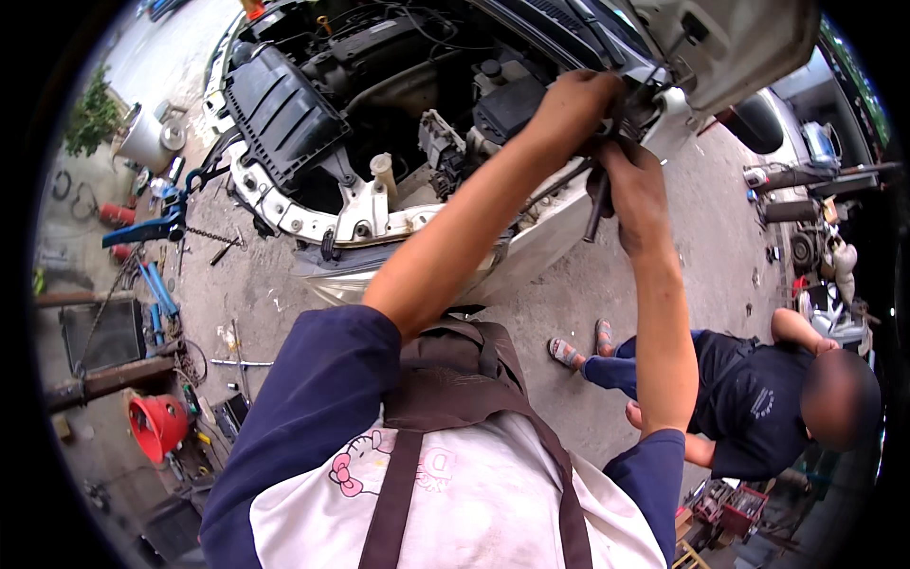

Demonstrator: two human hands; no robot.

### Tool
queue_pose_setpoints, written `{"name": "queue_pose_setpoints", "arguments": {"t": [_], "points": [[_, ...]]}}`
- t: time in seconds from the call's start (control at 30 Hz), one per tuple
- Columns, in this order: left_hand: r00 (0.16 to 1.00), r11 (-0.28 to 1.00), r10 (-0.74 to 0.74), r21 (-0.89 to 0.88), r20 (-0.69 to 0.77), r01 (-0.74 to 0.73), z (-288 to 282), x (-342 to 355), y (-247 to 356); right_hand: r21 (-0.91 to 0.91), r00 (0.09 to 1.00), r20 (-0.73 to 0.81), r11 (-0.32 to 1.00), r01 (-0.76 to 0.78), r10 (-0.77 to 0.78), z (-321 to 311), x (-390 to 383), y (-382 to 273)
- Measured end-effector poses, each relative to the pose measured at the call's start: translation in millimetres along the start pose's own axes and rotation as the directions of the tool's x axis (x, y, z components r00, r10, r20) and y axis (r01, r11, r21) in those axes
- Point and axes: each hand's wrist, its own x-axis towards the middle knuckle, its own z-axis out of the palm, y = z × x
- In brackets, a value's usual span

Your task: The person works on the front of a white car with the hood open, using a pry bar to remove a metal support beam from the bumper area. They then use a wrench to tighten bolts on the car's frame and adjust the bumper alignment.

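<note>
Both my arms reach up to the right side of an open engine bay, close to the raised white hood point(735, 52). My left hand point(580, 106) is closed at the edge of the fender, next to the hood's hinge area; what its fingers hold is hidden. Just below it, my right hand point(639, 194) is wrapped round a dark bar point(596, 211), whose lower end sticks out beside the thumb. The bar's upper part disappears between my hands, so its kind cannot be told. Beneath my hands runs the white fender point(550, 232).
A black air filter housing point(282, 109) and a white front crossmember point(313, 224) lie left of my arms. At right, a person in dark clothes point(749, 403) stands close by. A blue clamp with chain point(152, 228) and a red bucket point(159, 425) are on the left.
</note>
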Motion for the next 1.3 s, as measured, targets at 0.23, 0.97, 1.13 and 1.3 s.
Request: {"name": "queue_pose_setpoints", "arguments": {"t": [0.23, 0.97, 1.13, 1.3], "points": [[0.711, 0.443, 0.699, 0.829, -0.08, -0.342, 55.2, -95.2, -29.7, -0.307, 0.649, 0.207, 0.582, 0.754, -0.732, -37.5, 27.6, 37.0], [0.532, 0.622, 0.746, 0.704, -0.401, -0.342, -30.3, 13.2, 10.1, -0.959, 0.708, -0.035, 0.223, 0.175, -0.705, -3.9, -43.8, 12.2], [0.632, 0.725, 0.631, 0.631, -0.45, -0.275, -29.7, 68.5, 3.0, -0.978, 0.774, 0.119, 0.06, 0.198, -0.622, 0.2, -44.0, 0.2], [0.886, 0.983, 0.16, -0.014, -0.434, -0.184, -7.5, 28.9, -0.5, -0.602, 0.879, 0.464, 0.69, 0.401, -0.106, -47.6, 8.9, -22.9]]}}
